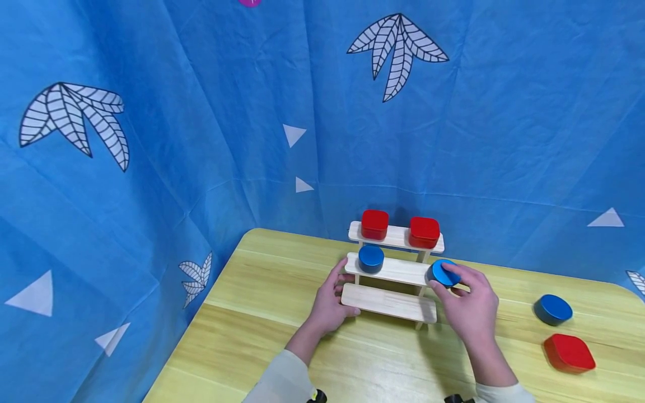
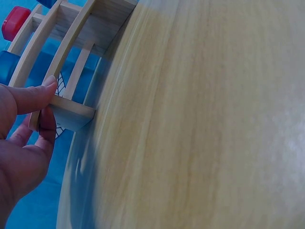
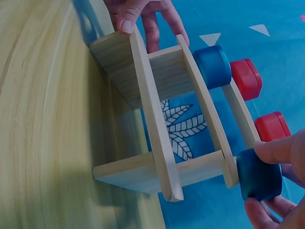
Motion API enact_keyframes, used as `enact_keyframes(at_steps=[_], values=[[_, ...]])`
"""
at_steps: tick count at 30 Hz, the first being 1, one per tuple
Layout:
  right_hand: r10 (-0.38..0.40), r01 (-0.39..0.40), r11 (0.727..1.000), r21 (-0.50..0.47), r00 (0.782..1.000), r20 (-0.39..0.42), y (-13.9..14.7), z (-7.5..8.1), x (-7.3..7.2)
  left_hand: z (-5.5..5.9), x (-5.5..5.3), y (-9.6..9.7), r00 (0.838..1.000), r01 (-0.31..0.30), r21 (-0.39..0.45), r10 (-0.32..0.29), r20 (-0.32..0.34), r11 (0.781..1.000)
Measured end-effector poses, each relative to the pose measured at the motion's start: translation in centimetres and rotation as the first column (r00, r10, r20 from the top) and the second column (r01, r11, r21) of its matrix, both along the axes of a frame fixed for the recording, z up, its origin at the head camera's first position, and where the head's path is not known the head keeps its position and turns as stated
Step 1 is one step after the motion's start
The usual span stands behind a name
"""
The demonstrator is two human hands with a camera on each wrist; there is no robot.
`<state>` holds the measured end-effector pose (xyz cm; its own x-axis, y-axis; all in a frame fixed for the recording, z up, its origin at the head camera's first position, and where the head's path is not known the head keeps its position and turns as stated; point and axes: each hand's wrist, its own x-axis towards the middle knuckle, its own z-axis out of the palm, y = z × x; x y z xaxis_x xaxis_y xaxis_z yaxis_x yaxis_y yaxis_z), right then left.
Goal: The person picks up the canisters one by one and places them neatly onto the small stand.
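Note:
A three-tier wooden display shelf (image 1: 388, 303) stands on the table. My left hand (image 1: 330, 307) grips its left end, the thumb and fingers pinching the end of the lowest board in the left wrist view. With thumb and fingers my right hand (image 1: 473, 308) holds a round blue tin (image 3: 259, 175) by its sides, at the right end of the middle board. Another round blue tin (image 1: 370, 259) sits near the left end of that same board. On the top board are two squarish red tins, one at left (image 1: 375, 225) and one at right (image 1: 424, 233).
To the right of the shelf, a round blue tin (image 1: 553, 310) and a squarish red tin (image 1: 569, 354) lie on the wooden table (image 1: 242, 313). A blue patterned curtain (image 1: 373, 151) hangs close behind the shelf and along the table's left side.

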<state>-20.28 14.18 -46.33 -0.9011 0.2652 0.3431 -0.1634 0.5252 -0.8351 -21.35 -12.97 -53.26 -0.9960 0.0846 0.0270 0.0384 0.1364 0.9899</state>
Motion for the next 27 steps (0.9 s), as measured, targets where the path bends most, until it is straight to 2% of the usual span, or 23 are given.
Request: enact_keyframes(at_steps=[13, 27], values=[[0.058, -0.057, 0.998, 0.034, 0.998, -0.023, -1.3, -0.3, -0.7, 0.1, 0.1, 0.1, 1.000, -0.005, -0.006, 0.005, -0.002, 1.000], [0.064, -0.061, 0.994, 0.086, 0.997, -0.035, -2.4, -0.3, -1.0, 0.1, 0.1, 0.1, 1.000, -0.004, 0.000, 0.004, 0.004, 1.000]])
